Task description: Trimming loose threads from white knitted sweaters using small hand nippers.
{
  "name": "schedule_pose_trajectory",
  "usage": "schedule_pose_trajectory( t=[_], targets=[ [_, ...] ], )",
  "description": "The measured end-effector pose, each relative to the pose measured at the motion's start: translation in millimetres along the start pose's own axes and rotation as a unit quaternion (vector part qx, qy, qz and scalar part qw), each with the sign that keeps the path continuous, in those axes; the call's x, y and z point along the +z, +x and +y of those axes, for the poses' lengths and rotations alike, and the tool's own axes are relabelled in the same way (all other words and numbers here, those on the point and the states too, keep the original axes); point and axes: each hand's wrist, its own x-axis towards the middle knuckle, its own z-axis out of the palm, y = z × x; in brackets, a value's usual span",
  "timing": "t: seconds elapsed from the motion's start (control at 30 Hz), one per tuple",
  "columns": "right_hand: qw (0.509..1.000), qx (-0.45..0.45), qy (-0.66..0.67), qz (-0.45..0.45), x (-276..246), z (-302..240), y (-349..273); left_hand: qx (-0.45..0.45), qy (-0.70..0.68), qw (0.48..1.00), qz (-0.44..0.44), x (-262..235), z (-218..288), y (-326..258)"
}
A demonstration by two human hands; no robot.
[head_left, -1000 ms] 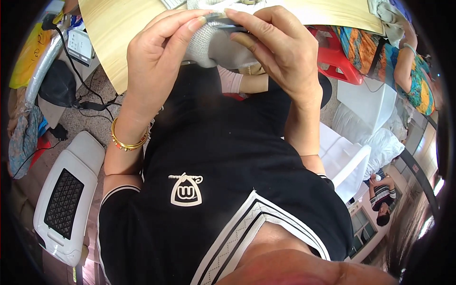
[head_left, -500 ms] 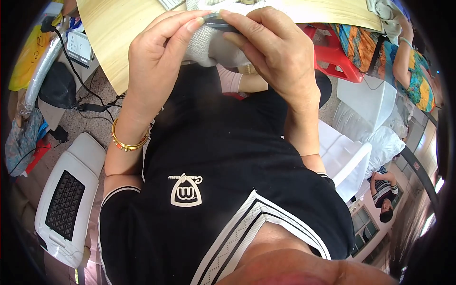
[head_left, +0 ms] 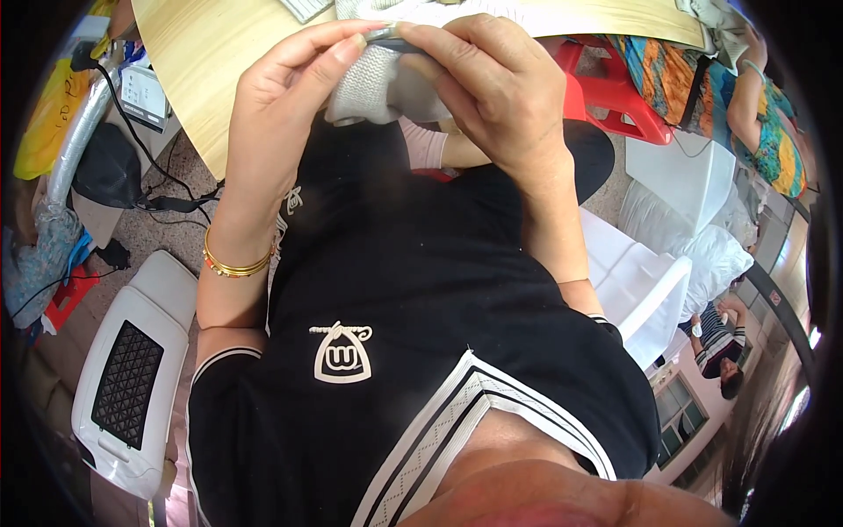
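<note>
Between my hands, above my lap at the table edge, is a pale grey knitted fabric piece (head_left: 362, 92) with a darker grey edge along its top. My left hand (head_left: 274, 110) pinches the fabric's top edge between thumb and fingers. My right hand (head_left: 505, 97) pinches the same edge a little to the right, its fingertips close to the left ones. A small shiny grey thing (head_left: 380, 35) lies at the edge between the fingertips; its kind cannot be made out. The fabric hangs below the fingers, partly hidden by my right hand.
A wooden table (head_left: 189, 79) spreads ahead, with more pale knitted cloth (head_left: 536, 16) on it. A red stool (head_left: 619, 101), white bins (head_left: 632, 268) and a person in a patterned garment (head_left: 777, 154) are at right. Cables (head_left: 167, 167) and a white-and-black seat-like object (head_left: 132, 378) lie at left.
Both hands have shifted slightly left with the fabric, still pinching its edge. More of the small shiny thing shows between the fingertips. A distant person at right has moved slightly.
</note>
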Motion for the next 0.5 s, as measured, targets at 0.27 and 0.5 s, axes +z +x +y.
schedule_pose_trajectory(
  t=[0.27,0.5],
  targets=[
    [1.000,0.014,0.021,-0.003,3,0,-12,-0.108,-0.069,0.991,-0.049,-8,0,5],
    [0.998,0.034,0.054,-0.028,-11,6,-22,-0.091,-0.113,0.988,-0.045,-1,-4,6]
  ],
)
